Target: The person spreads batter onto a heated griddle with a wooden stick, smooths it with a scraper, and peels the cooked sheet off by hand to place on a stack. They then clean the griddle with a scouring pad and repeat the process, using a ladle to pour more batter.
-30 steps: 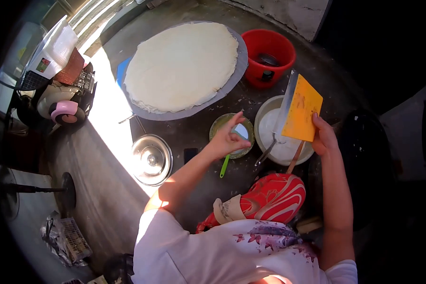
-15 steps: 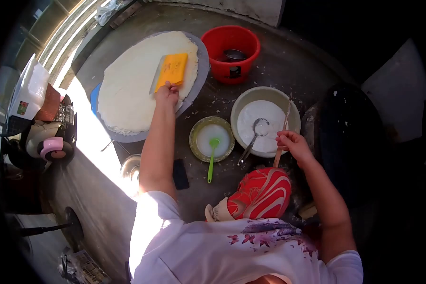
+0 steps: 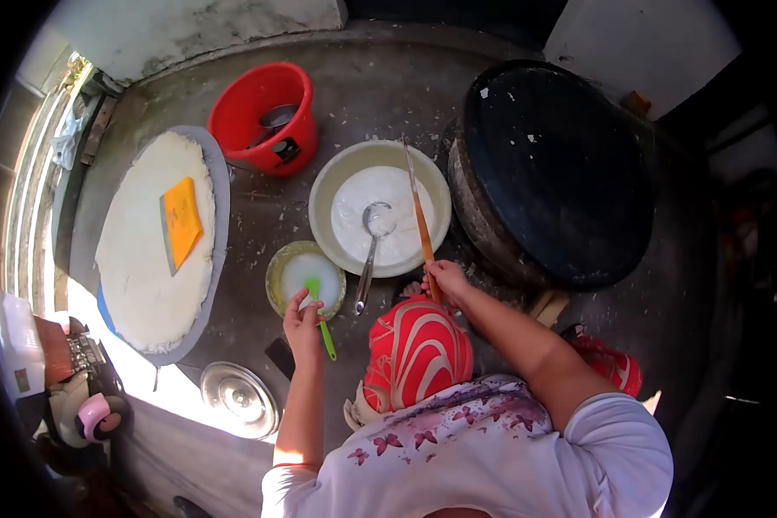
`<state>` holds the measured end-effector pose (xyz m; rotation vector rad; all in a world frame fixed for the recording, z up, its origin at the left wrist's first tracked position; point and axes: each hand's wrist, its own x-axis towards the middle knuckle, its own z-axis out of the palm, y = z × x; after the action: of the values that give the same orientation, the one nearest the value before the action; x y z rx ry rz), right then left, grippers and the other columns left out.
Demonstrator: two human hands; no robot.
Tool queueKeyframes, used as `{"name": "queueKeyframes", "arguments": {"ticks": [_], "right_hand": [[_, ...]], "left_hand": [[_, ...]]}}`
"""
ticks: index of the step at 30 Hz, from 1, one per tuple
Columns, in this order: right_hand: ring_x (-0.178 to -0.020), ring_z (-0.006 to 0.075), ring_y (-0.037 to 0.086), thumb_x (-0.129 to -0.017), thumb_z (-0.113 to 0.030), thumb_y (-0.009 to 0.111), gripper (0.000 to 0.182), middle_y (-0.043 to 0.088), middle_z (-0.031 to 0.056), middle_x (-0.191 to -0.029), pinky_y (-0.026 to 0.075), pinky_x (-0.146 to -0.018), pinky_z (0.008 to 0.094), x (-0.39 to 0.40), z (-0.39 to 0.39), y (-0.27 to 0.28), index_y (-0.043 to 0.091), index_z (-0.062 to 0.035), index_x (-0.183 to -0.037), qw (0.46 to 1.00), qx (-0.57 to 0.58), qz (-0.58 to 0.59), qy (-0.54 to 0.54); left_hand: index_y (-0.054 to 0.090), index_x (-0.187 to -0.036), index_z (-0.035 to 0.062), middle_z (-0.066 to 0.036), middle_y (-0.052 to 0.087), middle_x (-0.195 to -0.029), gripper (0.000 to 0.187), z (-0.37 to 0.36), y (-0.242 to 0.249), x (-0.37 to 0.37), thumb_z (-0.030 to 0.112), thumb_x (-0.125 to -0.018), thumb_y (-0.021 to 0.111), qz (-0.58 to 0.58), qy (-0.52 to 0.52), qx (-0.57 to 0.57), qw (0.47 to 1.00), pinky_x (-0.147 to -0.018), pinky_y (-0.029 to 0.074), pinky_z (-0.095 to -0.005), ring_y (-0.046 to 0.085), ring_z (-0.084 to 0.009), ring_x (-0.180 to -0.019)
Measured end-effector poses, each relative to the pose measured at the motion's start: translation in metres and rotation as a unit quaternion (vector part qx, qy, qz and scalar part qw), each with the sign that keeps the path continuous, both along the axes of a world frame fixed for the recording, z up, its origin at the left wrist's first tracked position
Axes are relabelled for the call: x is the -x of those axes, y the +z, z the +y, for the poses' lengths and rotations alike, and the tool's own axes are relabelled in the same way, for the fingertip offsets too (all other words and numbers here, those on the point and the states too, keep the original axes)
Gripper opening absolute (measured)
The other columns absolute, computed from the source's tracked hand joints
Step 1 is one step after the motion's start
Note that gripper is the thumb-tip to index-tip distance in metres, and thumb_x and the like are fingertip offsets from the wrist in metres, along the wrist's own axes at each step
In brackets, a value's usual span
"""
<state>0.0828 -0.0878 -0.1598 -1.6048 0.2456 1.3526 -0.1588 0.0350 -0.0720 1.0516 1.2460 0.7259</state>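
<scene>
My left hand (image 3: 303,321) is raised over the edge of a small bowl (image 3: 276,281) of whitish liquid, beside a green spoon (image 3: 327,339) resting in it; its fingers are apart. My right hand (image 3: 445,281) is closed around the lower end of a long, thin wooden stick (image 3: 420,216). The stick reaches over a large pale bowl (image 3: 321,216) of white batter, where a metal ladle (image 3: 369,263) rests. On the left, a yellow scraper (image 3: 182,224) lies on a white sheet (image 3: 138,259) spread over a round board.
A red bucket (image 3: 231,112) with metal ware inside stands beyond the bowls. At the right is a large round black lid (image 3: 561,173). A metal lid (image 3: 238,401) and a dark phone-like object (image 3: 280,356) lie on the floor at the lower left.
My left hand has let go of the yellow scraper and moved back to the small bowl. My right hand still holds the stick. The view has turned right, bringing the black lid into view.
</scene>
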Motion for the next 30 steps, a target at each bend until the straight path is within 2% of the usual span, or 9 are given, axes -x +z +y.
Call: {"name": "queueKeyframes", "arguments": {"ticks": [3, 9, 12, 15, 17, 21, 25, 28, 30], "right_hand": [[-0.058, 0.0185, 0.058, -0.089, -0.015, 0.048, 0.016, 0.057, 0.0079, -0.064, 0.045, -0.053, 0.0349, -0.027, -0.008, 0.039, 0.049, -0.0034, -0.079, 0.927, 0.013, -0.324, 0.190], [-0.071, 0.0372, 0.058, -0.080, -0.003, 0.047, 0.061, 0.060, 0.0186, -0.077, 0.046, -0.064, 0.0447, -0.140, -0.076, 0.133, 0.030, -0.0174, -0.136, 0.681, 0.145, -0.701, 0.157], [-0.079, 0.0370, 0.058, -0.078, -0.001, 0.044, 0.064, 0.060, 0.0212, -0.087, 0.046, -0.071, 0.0427, -0.175, -0.088, 0.129, 0.028, -0.0196, -0.137, 0.739, 0.310, -0.588, 0.111], [-0.081, 0.0377, 0.058, -0.080, -0.005, 0.044, 0.059, 0.060, 0.0217, -0.086, 0.046, -0.074, 0.0427, -0.114, -0.063, 0.126, 0.034, -0.0241, -0.135, 0.680, 0.109, -0.668, 0.281], [-0.082, 0.0372, 0.059, -0.082, -0.009, 0.048, 0.051, 0.060, 0.0231, -0.086, 0.045, -0.074, 0.0429, -0.088, -0.058, 0.145, 0.043, -0.0291, -0.129, 0.765, -0.029, -0.562, 0.314], [-0.082, 0.0366, 0.058, -0.079, -0.005, 0.049, 0.054, 0.060, 0.0233, -0.084, 0.046, -0.072, 0.0423, -0.147, -0.089, 0.124, 0.041, -0.0189, -0.131, 0.793, 0.151, -0.590, 0.013], [-0.079, 0.0361, 0.058, -0.079, -0.003, 0.047, 0.058, 0.060, 0.0214, -0.087, 0.046, -0.070, 0.0413, -0.095, -0.104, 0.114, 0.037, -0.0181, -0.134, 0.706, 0.083, -0.660, 0.242], [-0.076, 0.0372, 0.058, -0.079, -0.003, 0.046, 0.059, 0.060, 0.0206, -0.083, 0.045, -0.069, 0.0405, -0.083, -0.122, 0.131, 0.035, -0.0171, -0.135, 0.802, 0.044, -0.588, 0.098], [-0.077, 0.0373, 0.058, -0.078, 0.000, 0.046, 0.060, 0.059, 0.0222, -0.083, 0.045, -0.069, 0.0402, -0.111, -0.148, 0.108, 0.033, -0.0135, -0.135, 0.800, 0.238, -0.540, -0.110]], "left_hand": [[0.052, -0.114, -0.0014, -0.006, 0.060, -0.090, 0.032, -0.018, -0.029, 0.010, 0.003, -0.082, 0.052, 0.043, -0.042, 0.022, 0.998, -0.060, 0.043, -0.0196, 0.056, -0.0081, -0.075], [0.053, -0.112, 0.0005, -0.004, 0.059, -0.081, 0.030, -0.044, -0.051, 0.012, 0.006, -0.083, 0.052, 0.057, -0.059, 0.028, 0.996, -0.060, 0.041, -0.0198, 0.051, -0.0072, -0.069], [0.054, -0.111, 0.0009, -0.003, 0.058, -0.081, 0.029, -0.050, -0.046, 0.002, 0.005, -0.083, 0.051, 0.055, -0.071, 0.023, 0.996, -0.061, 0.041, -0.0204, 0.049, -0.0075, -0.067], [0.054, -0.111, 0.0013, -0.003, 0.059, -0.083, 0.028, -0.050, -0.043, -0.010, 0.007, -0.083, 0.052, 0.047, -0.089, 0.027, 0.995, -0.061, 0.041, -0.0207, 0.051, -0.0074, -0.068], [0.055, -0.110, 0.0020, -0.003, 0.060, -0.083, 0.028, -0.051, -0.040, -0.012, 0.009, -0.083, 0.053, 0.053, -0.104, 0.032, 0.993, -0.061, 0.041, -0.0207, 0.051, -0.0069, -0.068], [0.055, -0.110, 0.0019, -0.003, 0.060, -0.082, 0.027, -0.051, -0.037, -0.011, 0.008, -0.084, 0.052, 0.032, -0.094, 0.011, 0.995, -0.062, 0.042, -0.0204, 0.052, -0.0072, -0.068], [0.053, -0.110, -0.0003, -0.004, 0.060, -0.080, 0.027, -0.055, -0.045, -0.017, 0.006, -0.084, 0.050, 0.029, -0.094, 0.028, 0.995, -0.063, 0.043, -0.0207, 0.052, -0.0075, -0.067], [0.052, -0.112, -0.0011, -0.004, 0.060, -0.080, 0.028, -0.056, -0.024, -0.020, 0.007, -0.085, 0.050, 0.008, -0.110, 0.036, 0.993, -0.063, 0.044, -0.0208, 0.052, -0.0075, -0.065], [0.052, -0.111, -0.0004, -0.003, 0.060, -0.082, 0.027, -0.053, -0.032, -0.014, 0.007, -0.085, 0.050, 0.008, -0.101, 0.029, 0.994, -0.062, 0.043, -0.0203, 0.053, -0.0076, -0.067]]}}
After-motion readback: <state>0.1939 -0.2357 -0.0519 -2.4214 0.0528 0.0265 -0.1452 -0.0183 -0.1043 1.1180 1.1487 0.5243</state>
